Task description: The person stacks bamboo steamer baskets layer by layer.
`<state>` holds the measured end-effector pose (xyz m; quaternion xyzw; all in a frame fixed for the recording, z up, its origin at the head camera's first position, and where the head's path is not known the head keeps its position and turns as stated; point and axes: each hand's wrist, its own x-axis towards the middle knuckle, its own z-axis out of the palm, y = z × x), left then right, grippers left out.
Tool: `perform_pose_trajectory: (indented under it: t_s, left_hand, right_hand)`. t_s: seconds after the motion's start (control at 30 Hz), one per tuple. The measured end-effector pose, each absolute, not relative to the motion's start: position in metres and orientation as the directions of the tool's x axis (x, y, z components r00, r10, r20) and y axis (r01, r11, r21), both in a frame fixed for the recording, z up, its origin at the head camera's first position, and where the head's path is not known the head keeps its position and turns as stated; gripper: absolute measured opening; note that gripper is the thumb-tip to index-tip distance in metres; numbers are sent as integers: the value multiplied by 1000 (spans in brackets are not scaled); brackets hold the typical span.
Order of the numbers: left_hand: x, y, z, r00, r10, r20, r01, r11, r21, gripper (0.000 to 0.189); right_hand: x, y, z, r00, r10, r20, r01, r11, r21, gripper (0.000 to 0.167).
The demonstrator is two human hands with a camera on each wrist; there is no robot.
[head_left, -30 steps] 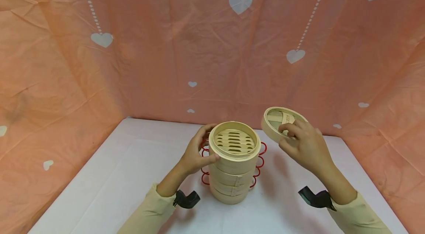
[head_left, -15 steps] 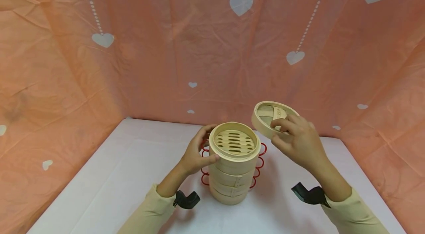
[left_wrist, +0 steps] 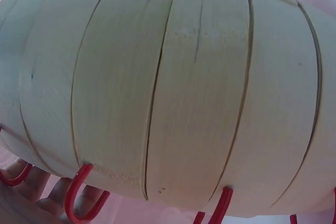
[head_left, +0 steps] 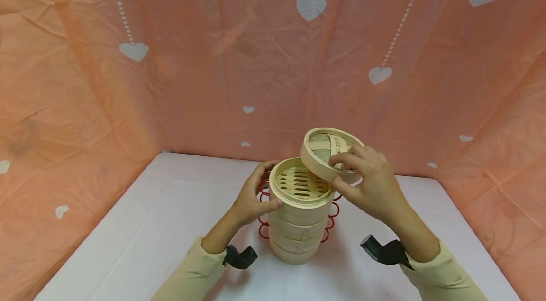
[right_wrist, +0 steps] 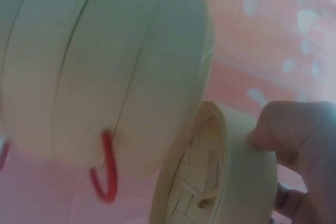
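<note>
A stack of round bamboo steamer baskets (head_left: 298,225) stands upright, its slatted top tier facing up and red loops (head_left: 335,209) sticking out on both sides. My left hand (head_left: 251,199) holds the top of the stack from the left, thumb at the front near the rim. In my right hand (head_left: 371,180) is the round bamboo lid (head_left: 317,161), pinched at its edge and tilted. The lid overlaps the right part of the top tier in the head view. Its woven underside (right_wrist: 194,177) shows in the right wrist view. Fingers (left_wrist: 31,187) of the left hand appear behind a red loop.
The stack stands on a white-covered table (head_left: 183,206). A pink-orange cloth (head_left: 273,64) with white hearts hangs behind and at both sides. Black wrist cameras (head_left: 241,257) sit on both forearms.
My right hand has carried the lid leftward, from the right of the stack to over the right side of its top. The left hand and the stack have stayed in place.
</note>
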<state>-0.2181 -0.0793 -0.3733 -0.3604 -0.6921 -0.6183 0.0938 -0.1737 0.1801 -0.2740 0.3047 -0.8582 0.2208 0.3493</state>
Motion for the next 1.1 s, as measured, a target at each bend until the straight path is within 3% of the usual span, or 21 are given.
perform_pose_trajectory:
  t_s: [0.63,1.1]
  left_hand:
    - [-217,-81,-372,-736,385,557,606,6,795,87]
    - [-218,-80,-374,-734,379,564,608,-4,794,88]
  right_hand:
    - [-161,151,-277,-491,-481,726,-774,624,-110,26]
    - [-157,143,-281,-503,-502,704,-771,628,-104,24]
